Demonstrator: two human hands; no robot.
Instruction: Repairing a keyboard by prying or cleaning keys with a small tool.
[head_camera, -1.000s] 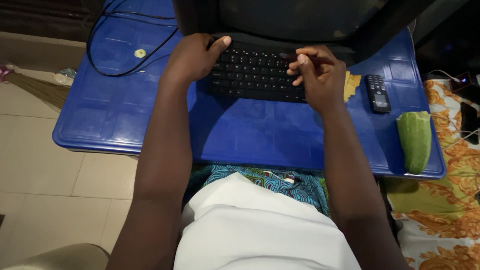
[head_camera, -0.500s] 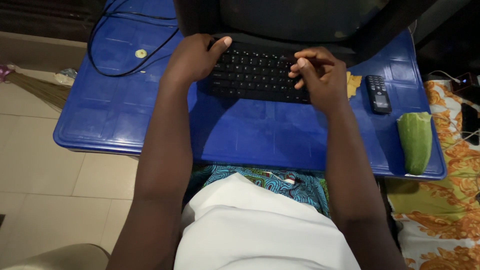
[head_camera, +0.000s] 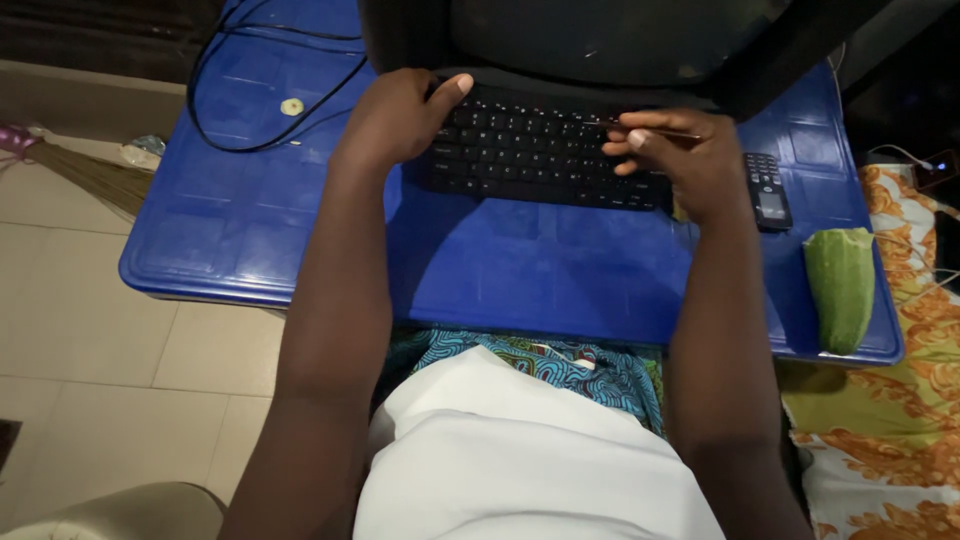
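Observation:
A black keyboard lies on a blue plastic table, in front of a dark screen. My left hand grips the keyboard's left end, with the thumb laid across its top corner. My right hand hovers over the keyboard's right end. Its fingertips are pinched on a thin stick that points left across the keys. Both forearms reach up from my lap, where I see white cloth and a patterned blue fabric.
A black remote lies right of the keyboard. A green oblong thing rests near the table's right front corner. A black cable loops at the back left around a small white disc. A broom lies on the tiled floor.
My right hand's fingers have drawn together into a pinch on the thin stick and shifted slightly over the keys. My left hand has stayed on the keyboard's left end.

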